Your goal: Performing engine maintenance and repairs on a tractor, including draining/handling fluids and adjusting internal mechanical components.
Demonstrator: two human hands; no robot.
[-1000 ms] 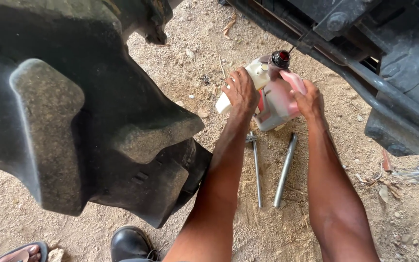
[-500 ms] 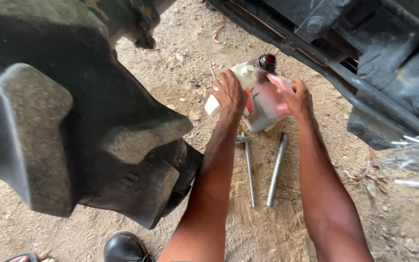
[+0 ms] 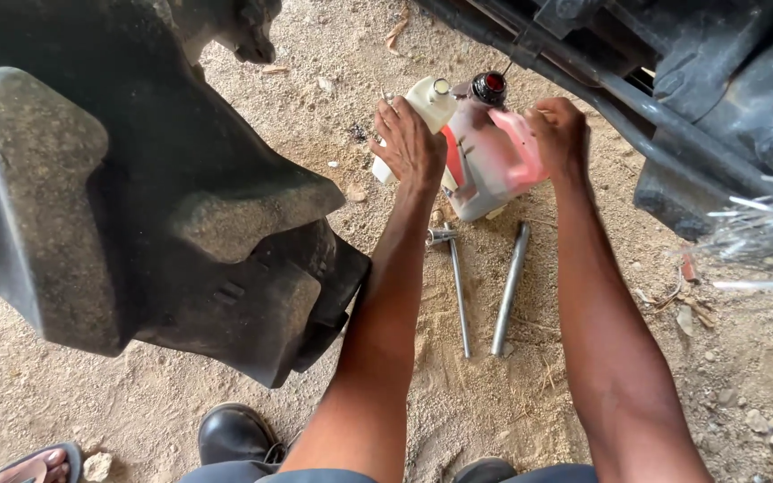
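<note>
hands [image 3: 485, 143] grip jug [image 3: 485, 165] | sandy ground [image 3: 583, 394] | outdoors under vehicle [image 3: 691, 80]

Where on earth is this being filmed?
Probably an outdoor repair spot beside a tractor: bare dirt ground, a huge lugged tyre, and metal rods lying in the dust.

A huge black tyre [image 3: 136, 197], its lugs dusted with dirt, fills the left of the sandy ground [image 3: 512, 402]. Right of the tyre, two steel rods [image 3: 485, 291] lie side by side on the sand. Further right, dark machine framework [image 3: 673, 98] crosses the upper corner. Below the tyre sits a black shoe [image 3: 234, 434], with a sandalled foot [image 3: 33, 465] at the bottom edge, left of the shoe. Dry leaves [image 3: 395, 31] lie above the tyre.
</note>
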